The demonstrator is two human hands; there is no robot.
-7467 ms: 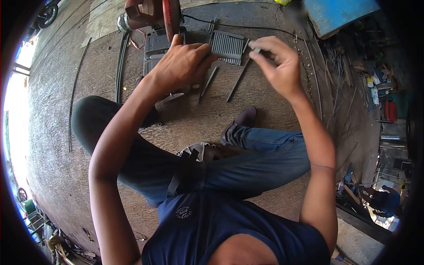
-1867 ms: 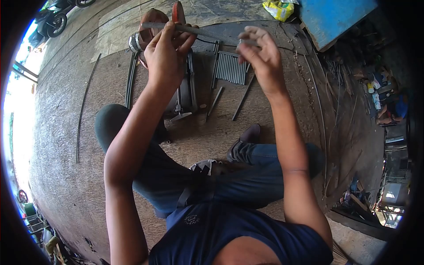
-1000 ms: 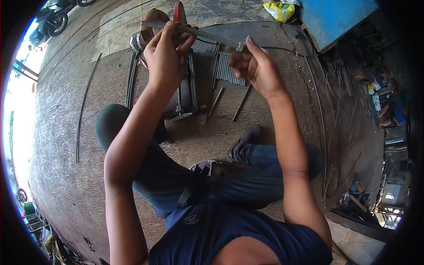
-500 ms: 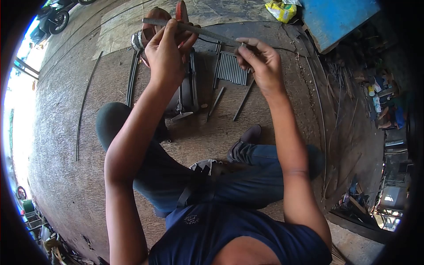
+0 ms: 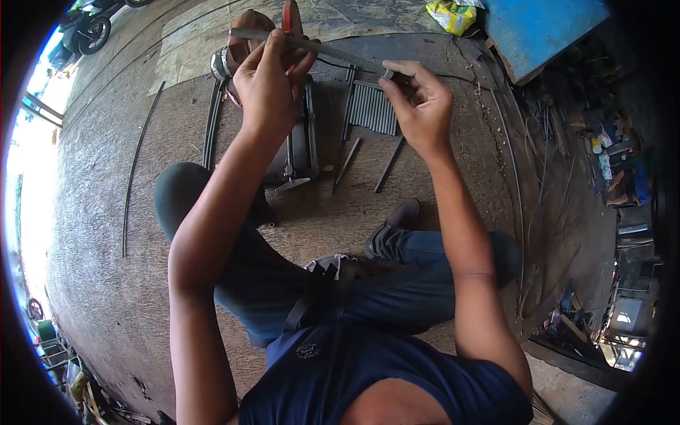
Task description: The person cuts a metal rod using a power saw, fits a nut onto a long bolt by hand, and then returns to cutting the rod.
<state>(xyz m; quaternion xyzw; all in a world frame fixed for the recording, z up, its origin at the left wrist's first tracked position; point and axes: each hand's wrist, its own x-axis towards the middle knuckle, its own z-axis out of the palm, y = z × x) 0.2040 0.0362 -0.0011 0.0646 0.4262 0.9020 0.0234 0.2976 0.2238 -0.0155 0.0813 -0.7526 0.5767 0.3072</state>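
A threaded metal rod (image 5: 340, 55) slants across the top of the view. My left hand (image 5: 268, 85) is wrapped round it near its left end. At the rod's right end is a small nut-like piece (image 5: 387, 74), with the thumb and fingers of my right hand (image 5: 418, 99) closed on it. Behind my left hand stands a reddish-brown machine with a disc-like guard (image 5: 249, 23), partly hidden by the hand. Below the rod lies a row of several short grey rods (image 5: 372, 108) side by side.
Two loose short rods (image 5: 347, 161) (image 5: 389, 165) lie nearer my legs. Long thin rods (image 5: 212, 126) lie left of the machine's dark base (image 5: 304, 152). A blue board (image 5: 542, 35) and a yellow bag (image 5: 452, 18) are at upper right. Motorbikes (image 5: 92, 35) stand at upper left.
The fingers of my right hand have shifted and opened slightly at the rod's end, uncovering the small piece. My left hand and the rod have hardly moved.
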